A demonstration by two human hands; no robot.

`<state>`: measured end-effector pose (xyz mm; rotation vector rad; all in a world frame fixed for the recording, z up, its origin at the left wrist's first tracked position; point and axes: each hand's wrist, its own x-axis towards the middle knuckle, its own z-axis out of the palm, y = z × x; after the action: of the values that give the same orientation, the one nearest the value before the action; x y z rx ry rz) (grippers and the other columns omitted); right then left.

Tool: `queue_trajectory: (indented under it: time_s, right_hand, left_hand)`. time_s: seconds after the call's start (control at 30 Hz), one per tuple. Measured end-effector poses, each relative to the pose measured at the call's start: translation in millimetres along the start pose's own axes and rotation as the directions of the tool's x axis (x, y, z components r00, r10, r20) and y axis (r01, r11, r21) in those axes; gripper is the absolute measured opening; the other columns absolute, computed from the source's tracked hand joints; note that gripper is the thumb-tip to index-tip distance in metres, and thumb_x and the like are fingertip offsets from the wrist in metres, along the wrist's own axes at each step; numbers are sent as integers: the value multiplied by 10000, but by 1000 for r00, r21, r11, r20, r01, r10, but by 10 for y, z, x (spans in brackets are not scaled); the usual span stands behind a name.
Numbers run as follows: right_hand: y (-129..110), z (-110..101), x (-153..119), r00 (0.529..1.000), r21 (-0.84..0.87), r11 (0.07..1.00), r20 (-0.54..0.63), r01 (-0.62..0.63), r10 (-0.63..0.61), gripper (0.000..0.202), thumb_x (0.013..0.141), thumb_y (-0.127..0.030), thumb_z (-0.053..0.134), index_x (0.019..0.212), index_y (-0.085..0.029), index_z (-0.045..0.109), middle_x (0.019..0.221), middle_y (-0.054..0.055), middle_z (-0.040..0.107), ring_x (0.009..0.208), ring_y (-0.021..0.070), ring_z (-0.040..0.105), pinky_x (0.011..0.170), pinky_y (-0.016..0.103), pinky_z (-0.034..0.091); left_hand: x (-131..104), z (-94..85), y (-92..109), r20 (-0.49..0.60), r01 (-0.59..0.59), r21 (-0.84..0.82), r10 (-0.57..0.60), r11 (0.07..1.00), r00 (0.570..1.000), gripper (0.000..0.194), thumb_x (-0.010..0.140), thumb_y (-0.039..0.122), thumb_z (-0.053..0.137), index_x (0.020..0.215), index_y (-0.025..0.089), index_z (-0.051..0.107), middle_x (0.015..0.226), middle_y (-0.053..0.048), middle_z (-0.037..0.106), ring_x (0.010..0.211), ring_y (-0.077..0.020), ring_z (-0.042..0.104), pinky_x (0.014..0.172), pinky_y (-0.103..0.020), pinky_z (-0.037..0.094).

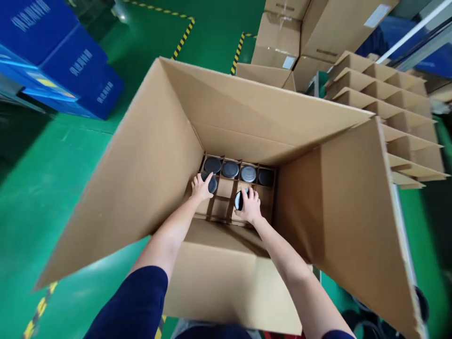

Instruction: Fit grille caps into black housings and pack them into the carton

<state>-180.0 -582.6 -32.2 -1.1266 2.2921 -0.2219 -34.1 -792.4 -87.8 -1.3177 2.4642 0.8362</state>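
Observation:
Both my arms reach down into a deep open cardboard box (240, 110). A cardboard grid divider (221, 207) lines its bottom, and several dark round-topped containers (230, 169) stand in the far row of cells. My left hand (200, 188) is closed around a dark round-topped container (212, 183) at the left cell of the nearer row. To the right, my right hand (250, 206) grips another dark round container (240, 200), tilted so that its pale, shiny rim shows. Cells between the two hands hold nothing that I can see.
Stacked cardboard dividers (388, 113) stand right of the box. Closed cartons (277, 37) are piled behind it, and blue printed boxes (70, 56) are stacked at the far left. Black round items (367, 325) lie at the lower right. Yellow-black tape (183, 37) marks the green floor.

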Motion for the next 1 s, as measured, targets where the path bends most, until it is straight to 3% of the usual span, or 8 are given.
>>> queue_trajectory:
  time_s: [0.17,0.33,0.53,0.73,0.87,1.0]
  right_hand:
    - [-210,750,1023,985,-218,975,169,53,-16,1201,655,-335,873,1634,-276,181,1673,220,155,1485,505,217,1123,683,290]
    - [-213,1240,1515,966,-249,965,257,82,-15,1203,694,-364,887,1646,-305,155,1695,185,134,1508,496,187,1150,702,250]
    - [76,1621,1539,969,-212,971,237,115,-63,897,930,-381,672,1653,-253,158,1722,140,11,1579,374,31,1246,622,112]
    - [295,1857,1375,974,-198,969,198,146,-107,691,1017,-305,504,1642,-196,229,1716,132,94,1580,331,101,1268,541,143]
    - [272,1858,1395,975,-176,973,193,147,-113,688,1010,-296,521,1635,-185,256,1711,134,125,1577,333,125,1274,534,145]
    - [112,1631,1454,970,-125,983,222,133,-103,710,963,-231,585,1613,-146,311,1694,189,159,1563,363,180,1254,561,212]
  left_hand:
    - [544,458,-330,84,-41,-69,47,997,995,1177,463,173,956,1514,290,441,1642,-225,177,1496,-539,117,1192,-651,117]
    - [828,802,-541,118,-63,-126,78,990,990,1224,448,120,960,1537,287,426,1672,-210,118,1521,-542,44,1219,-663,45]
    - [888,1084,-741,175,-122,-47,128,991,976,1098,650,236,912,1589,286,345,1705,-184,49,1559,-465,-13,1235,-647,59]
    - [796,1189,-906,211,-215,133,185,967,960,964,823,475,767,1620,253,272,1717,-177,10,1572,-421,-4,1253,-599,99]
    - [796,1178,-886,182,-161,270,113,949,977,863,879,520,691,1607,262,308,1708,-194,84,1571,-415,60,1239,-630,81]
    - [832,1094,-805,179,-112,329,55,938,982,831,911,495,658,1612,241,291,1701,-218,92,1569,-402,78,1225,-626,143]
